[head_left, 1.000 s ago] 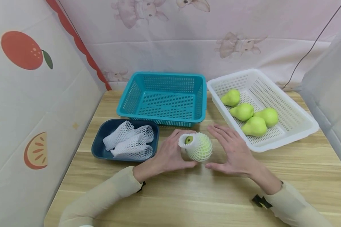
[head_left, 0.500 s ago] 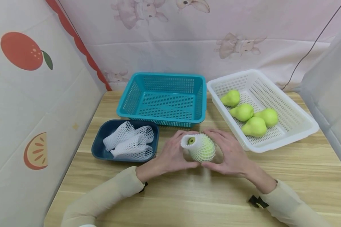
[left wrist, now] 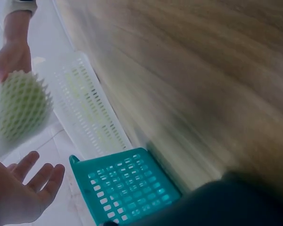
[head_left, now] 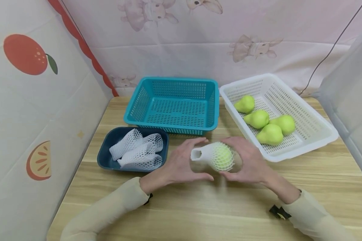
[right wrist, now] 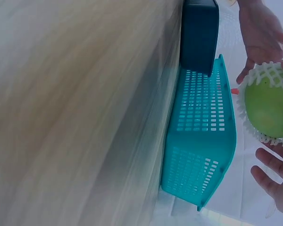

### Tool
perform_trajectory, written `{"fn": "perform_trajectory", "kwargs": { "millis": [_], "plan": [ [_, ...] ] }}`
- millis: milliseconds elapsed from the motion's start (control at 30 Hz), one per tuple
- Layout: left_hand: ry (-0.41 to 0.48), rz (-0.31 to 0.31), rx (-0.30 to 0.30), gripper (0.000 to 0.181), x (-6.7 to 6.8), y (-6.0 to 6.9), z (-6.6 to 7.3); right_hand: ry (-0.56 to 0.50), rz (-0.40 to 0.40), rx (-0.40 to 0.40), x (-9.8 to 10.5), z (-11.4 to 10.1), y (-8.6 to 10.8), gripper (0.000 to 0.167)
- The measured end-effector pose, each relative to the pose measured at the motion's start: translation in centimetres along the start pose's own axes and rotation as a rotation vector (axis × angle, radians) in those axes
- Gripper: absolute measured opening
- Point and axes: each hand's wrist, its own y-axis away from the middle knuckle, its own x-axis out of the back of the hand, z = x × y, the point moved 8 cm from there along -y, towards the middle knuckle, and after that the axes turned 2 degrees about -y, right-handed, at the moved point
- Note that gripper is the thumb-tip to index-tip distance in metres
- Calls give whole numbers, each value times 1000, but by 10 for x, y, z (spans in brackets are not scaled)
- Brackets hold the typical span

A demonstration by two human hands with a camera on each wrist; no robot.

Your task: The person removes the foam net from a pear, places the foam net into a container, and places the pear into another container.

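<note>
A green pear (head_left: 224,157) wrapped in a white foam net (head_left: 207,152) is held above the table between both hands. My right hand (head_left: 250,162) grips its round end, thumb below and fingers above. The net's narrow open end points left, toward my left hand (head_left: 181,164). That hand is spread around the neck end, and its fingers (left wrist: 40,181) stand apart from the pear in the left wrist view. In the right wrist view the pear's bare green bottom (right wrist: 271,108) shows inside the net's wide opening.
A navy tray (head_left: 102,157) with several foam nets (head_left: 141,150) stands at the left. Behind it is a teal basket (head_left: 172,128) with nothing in it. At the right, a white basket (head_left: 307,134) holds several bare pears (head_left: 269,134). A patterned cloth hangs behind the table.
The netted pear has tipped so its neck end points left, and it has shifted right a little. My right hand has closed in on it; my left hand has loosened away from it.
</note>
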Motion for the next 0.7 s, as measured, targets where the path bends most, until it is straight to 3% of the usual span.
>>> {"fn": "perform_trajectory", "kwargs": {
  "millis": [233,700],
  "plan": [
    [-81,-9,-31,111,9,-2,5,86,-64,27,-1,2,2,99],
    [-351,-185,-21,108,-3,-15,12,226,-85,171,-4,-7,0,99]
  ]
}}
